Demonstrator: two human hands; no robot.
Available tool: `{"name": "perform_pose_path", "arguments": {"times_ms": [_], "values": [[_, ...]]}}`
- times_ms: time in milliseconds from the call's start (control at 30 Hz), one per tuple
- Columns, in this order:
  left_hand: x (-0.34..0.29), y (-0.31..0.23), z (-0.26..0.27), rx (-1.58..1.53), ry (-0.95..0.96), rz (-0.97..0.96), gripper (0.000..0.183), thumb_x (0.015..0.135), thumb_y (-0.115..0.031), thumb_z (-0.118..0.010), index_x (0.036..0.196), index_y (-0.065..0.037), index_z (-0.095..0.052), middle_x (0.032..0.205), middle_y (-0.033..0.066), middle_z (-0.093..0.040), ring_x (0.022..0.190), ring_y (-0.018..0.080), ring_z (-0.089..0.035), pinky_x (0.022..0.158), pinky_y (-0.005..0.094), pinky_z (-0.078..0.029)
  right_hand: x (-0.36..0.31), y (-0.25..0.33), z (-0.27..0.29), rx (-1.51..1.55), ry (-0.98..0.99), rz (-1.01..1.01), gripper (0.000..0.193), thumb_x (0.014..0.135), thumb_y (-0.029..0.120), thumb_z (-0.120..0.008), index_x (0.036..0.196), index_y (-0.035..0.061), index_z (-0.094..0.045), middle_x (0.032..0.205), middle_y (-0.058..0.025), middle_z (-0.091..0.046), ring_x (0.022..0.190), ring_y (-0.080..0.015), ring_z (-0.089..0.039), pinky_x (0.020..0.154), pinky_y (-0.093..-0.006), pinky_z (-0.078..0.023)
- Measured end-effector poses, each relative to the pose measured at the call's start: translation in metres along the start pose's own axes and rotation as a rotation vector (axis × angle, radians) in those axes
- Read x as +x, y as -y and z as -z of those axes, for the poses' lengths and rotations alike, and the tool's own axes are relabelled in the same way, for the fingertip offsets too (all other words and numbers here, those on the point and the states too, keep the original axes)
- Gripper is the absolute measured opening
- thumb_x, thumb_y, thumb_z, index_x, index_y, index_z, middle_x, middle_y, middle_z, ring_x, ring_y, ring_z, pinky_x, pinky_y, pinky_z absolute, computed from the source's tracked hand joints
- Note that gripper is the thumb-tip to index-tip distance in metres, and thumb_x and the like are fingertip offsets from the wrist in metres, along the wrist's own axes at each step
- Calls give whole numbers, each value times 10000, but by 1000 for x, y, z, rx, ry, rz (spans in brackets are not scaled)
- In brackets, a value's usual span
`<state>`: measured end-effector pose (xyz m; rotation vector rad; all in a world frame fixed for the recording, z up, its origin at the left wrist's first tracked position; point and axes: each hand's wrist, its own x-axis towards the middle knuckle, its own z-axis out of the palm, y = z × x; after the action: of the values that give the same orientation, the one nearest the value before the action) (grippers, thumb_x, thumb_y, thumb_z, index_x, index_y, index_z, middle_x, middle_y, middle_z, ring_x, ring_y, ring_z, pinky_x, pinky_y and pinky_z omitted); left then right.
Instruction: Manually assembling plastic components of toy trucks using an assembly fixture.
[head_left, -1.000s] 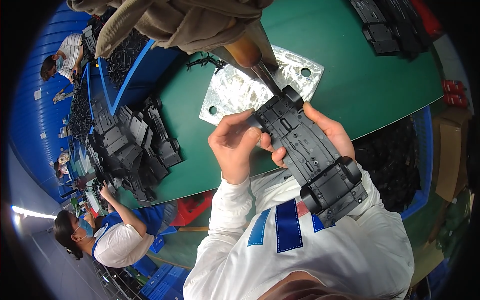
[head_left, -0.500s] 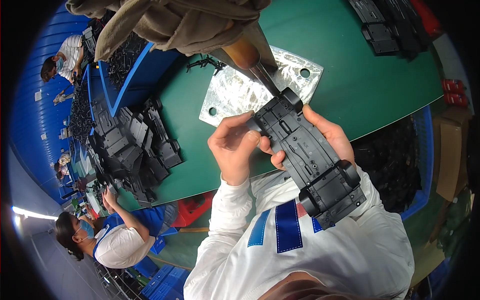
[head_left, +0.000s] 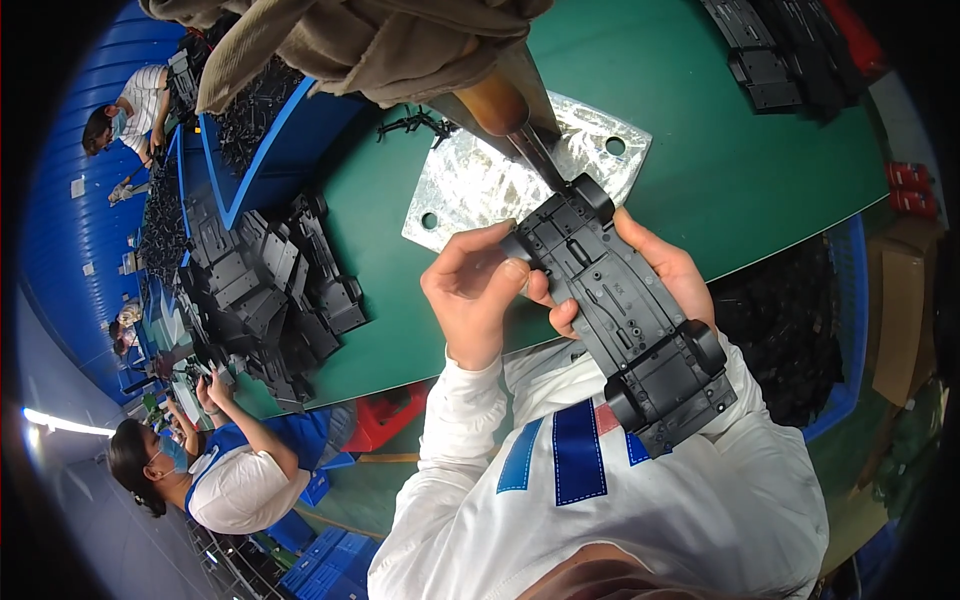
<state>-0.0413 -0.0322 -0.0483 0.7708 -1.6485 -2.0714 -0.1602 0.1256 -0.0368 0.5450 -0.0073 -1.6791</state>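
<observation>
Past the edge of the green tabletop (head_left: 740, 210), right of the frame's centre, a black toy-car chassis (head_left: 640, 315) slants from upper left to lower right between the hands. The right hand (head_left: 678, 275) clasps its right side; the left hand (head_left: 472, 300) pinches the upper-left wheel (head_left: 517, 247). A tiny central mark (head_left: 618, 289) is unreadable.

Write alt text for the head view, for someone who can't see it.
Two hands hold a black wheeled chassis at the edge of a green table, its far end close to a tool above a silver plate. More black parts are piled at left.
</observation>
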Motion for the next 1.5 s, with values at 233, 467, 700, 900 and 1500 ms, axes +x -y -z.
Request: {"name": "perform_pose_path", "arguments": {"times_ms": [233, 467, 700, 900, 1500], "values": [[1, 3, -1, 20, -1, -9, 317, 870, 10, -715, 1165, 95, -634, 831, 94, -687, 744, 126, -639, 724, 272, -530, -2, -1, -8, -108, -75, 44, 568, 1092, 441, -349, 1340, -41, -519, 1143, -256, -664, 864, -334, -725, 761, -377, -622], [0, 0, -3, 13, 16, 42, 324, 878, 14, -711, 1180, 98, -632, 893, 105, -686, 800, 118, -631, 749, 262, -515, 0, 5, 5, -63, -16, 13, 613, 1084, 464, -379, 1422, -43, -448, 1269, -273, -564, 1100, -363, -587, 825, -406, -531], [11, -5, -2, 194, 147, 26, 399, 906, -20, -713, 1272, 99, -607, 1055, 94, -620, 827, 93, -586, 778, 231, -470, 0, 13, 9, 23, -3, 71, 611, 1083, 452, -396, 1400, -67, -457, 1244, -279, -578, 1073, -351, -604, 817, -410, -526], [13, -4, -8, 70, 157, 137, 459, 914, -61, -738, 1317, 91, -579, 1132, 103, -591, 861, 81, -578, 795, 236, -478, -1, 16, 11, -5, -3, 98, 627, 1087, 456, -391, 1396, -86, -450, 1223, -275, -582, 1051, -328, -604, 813, -384, -529], [15, -8, -22, 76, 172, 65, 440, 921, -46, -722, 1300, 123, -577, 1039, 156, -681, 926, 169, -645, 869, 324, -527, -11, 12, 0, -153, -13, 203, 615, 1088, 468, -369, 1371, -65, -488, 1162, -287, -601, 925, -295, -611, 791, -359, -540]]}}
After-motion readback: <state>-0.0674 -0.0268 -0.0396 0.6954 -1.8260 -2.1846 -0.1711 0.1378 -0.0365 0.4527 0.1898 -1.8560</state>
